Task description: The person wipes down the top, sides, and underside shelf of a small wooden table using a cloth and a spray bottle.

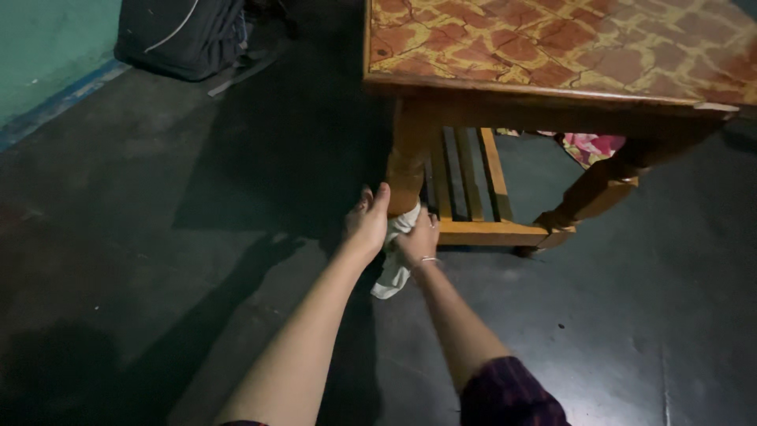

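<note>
White cloth (394,264) — turned wooden leg (404,170)

Both bare forearms stretch forward and down from the lower edge of the view, converging so the hands sit just beside each other. The left hand (367,222) is held with its palm turned inward, fingers (382,195) straight and pointing up, thumb apart. The right hand (418,239) is curled closed in a grip, knuckles upward, a thin bangle around its wrist. A dark sleeve covers the right upper arm.
</note>
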